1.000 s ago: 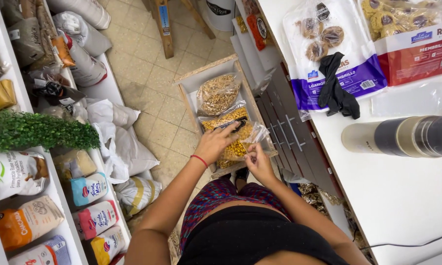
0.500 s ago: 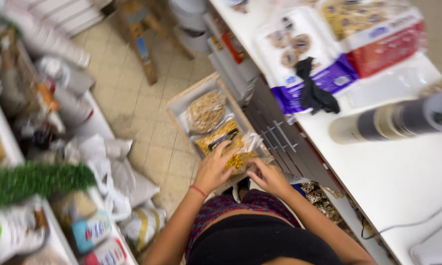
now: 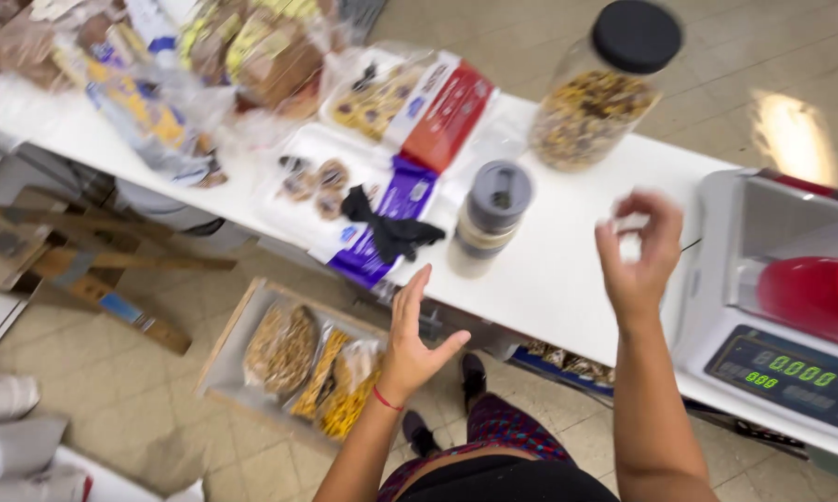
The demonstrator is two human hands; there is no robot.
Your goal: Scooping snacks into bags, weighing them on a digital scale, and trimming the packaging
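Note:
My left hand hangs open, palm up and fingers spread, above the floor in front of the white counter. A red band circles its wrist. Below and to its left, a shallow cardboard box on the floor holds clear bags of yellow and brown snacks. My right hand is raised over the counter's front edge, beside the scale. Its thumb and fingers curl into a pinch, and blur hides whether anything is in it. A grey-lidded container stands between my two hands.
A big clear jar with a black lid stands at the counter's back. A black glove lies on a purple cookie pack, beside a red pack and bagged goods. A red scoop sits on the scale. Wooden frames and white sacks are at left.
Both hands have left the snack bags in the floor box and risen to counter height. The view has swung from looking down at the box to facing the counter and scale.

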